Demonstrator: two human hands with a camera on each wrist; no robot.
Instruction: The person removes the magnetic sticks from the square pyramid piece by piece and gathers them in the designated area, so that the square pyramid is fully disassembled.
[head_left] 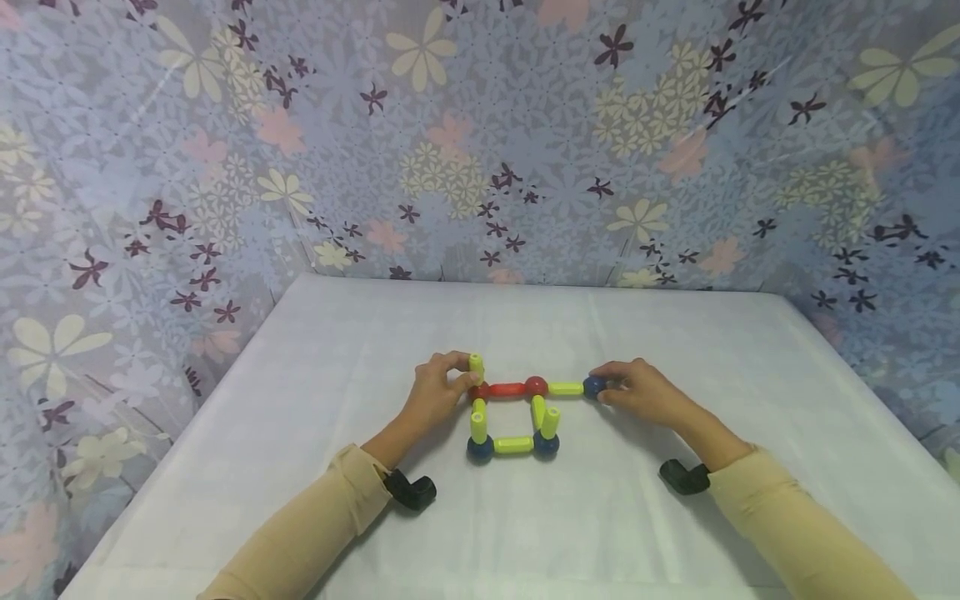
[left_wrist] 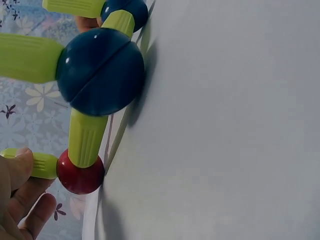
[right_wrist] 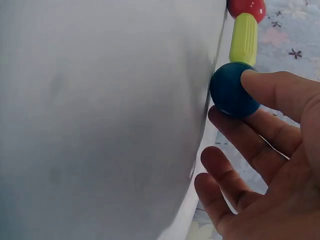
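Rod-and-ball frame point(head_left: 513, 417) lies flat on the white worktop point(head_left: 675, 542), between both hands. Nearest the viewer sit two blue balls joined by a yellow rod point(head_left: 513, 444). Beyond them, the frame's long axis runs left to right: red rod, red ball, yellow rod. Right hand point(head_left: 637, 392) pinches the end blue ball point(right_wrist: 233, 90) right of the frame. Left hand point(head_left: 438, 392) pinches an upright yellow rod point(head_left: 476, 364) at the frame's far-left corner. Nothing obstructs either grip.

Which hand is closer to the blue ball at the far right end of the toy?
Right. The right hand pinches that blue ball with thumb and fingers, while the left hand is at the opposite end, holding a yellow stick.
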